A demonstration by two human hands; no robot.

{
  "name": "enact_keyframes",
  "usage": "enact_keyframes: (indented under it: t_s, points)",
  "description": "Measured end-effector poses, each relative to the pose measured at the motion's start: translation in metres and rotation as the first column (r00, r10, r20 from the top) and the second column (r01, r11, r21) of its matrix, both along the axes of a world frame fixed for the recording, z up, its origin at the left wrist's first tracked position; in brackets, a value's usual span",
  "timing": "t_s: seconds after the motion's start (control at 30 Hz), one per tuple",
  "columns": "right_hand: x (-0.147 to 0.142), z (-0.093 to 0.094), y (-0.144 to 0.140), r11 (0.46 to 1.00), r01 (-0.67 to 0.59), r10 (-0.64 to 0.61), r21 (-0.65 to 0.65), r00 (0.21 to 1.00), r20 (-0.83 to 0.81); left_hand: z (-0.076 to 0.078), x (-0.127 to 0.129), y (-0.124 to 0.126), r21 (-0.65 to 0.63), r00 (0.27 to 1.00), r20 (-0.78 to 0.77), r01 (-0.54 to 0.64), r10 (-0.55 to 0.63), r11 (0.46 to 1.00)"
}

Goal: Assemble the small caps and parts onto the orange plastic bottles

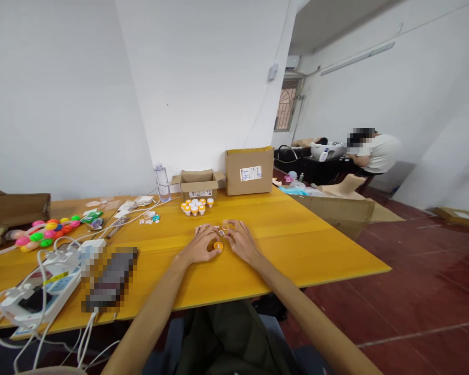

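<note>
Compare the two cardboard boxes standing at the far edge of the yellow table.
The small box has its flaps open; the large box is closed. The small box is low and squat; the large box stands clearly taller. The small box sits left, behind the orange-capped vials; the large box is right. Both are brown with white labels.

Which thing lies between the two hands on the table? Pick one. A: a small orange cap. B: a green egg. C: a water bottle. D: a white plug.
A: a small orange cap sits on the yellow table between the left hand and the right hand, whose fingers rest beside it.
</note>
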State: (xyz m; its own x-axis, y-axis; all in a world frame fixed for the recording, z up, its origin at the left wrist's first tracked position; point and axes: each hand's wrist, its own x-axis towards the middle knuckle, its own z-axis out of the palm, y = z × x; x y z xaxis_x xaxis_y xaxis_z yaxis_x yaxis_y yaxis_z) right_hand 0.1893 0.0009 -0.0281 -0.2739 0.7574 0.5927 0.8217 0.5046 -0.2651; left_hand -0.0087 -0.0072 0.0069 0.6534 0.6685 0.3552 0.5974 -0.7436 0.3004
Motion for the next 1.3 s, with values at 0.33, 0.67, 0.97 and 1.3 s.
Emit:
enact_keyframes:
  t_s: [0.33, 0.67, 0.97, 1.3]
  points:
    - [0.001, 0.002, 0.000, 0.996, -0.085, 0.085, 0.000, 0.996, -0.010, 0.002, -0.001, 0.000, 0.001, 1.000, 0.003, -0.023, 0.023, 1.000]
    - [0.003, -0.001, 0.003, 1.000, -0.009, 0.010, 0.018, 0.998, -0.061, 0.000, -0.003, 0.003, 0.033, 1.000, 0.004, -0.022, 0.022, 0.999]
    - [0.009, 0.006, -0.008, 0.993, -0.113, 0.111, 0.034, 0.992, 0.056, -0.003, -0.006, 0.005, 0.007, 0.998, 0.011, -0.063, 0.063, 0.998]
    - [0.011, 0.006, -0.007, 0.990, -0.136, 0.134, 0.022, 0.989, 0.066, 0.000, -0.008, 0.003, 0.032, 0.999, 0.000, -0.047, 0.048, 0.998]
